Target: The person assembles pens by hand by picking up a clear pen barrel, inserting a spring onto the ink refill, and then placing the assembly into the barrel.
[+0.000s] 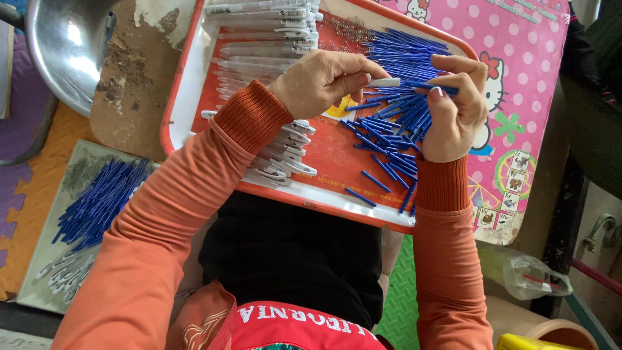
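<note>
Pen barrel (383, 82), a short white-clear tube, lies level between the two hands above the red tray (324, 162). The left hand (324, 81) has thumb and fingers pinched shut on its near end; the right hand (457, 107) has its fingertips closed on a blue refill (435, 87) whose tip meets the barrel's open end.

Directly under the grip lies a loose heap of blue refills (395, 116), spilling toward the tray's near rim. Left of the grip, partly covered by the left wrist and orange sleeve (194, 194), clear pen barrels (272, 32) lie in rows with white clips. Beyond the grip, a patch of small metal springs (346, 29) sits at the tray's far edge. Right of the tray is a pink dotted mat (518, 58). Well to the left, a second grey tray (58, 227) holds more blue refills and a few pens, with a steel bowl (65, 45) beyond it.
</note>
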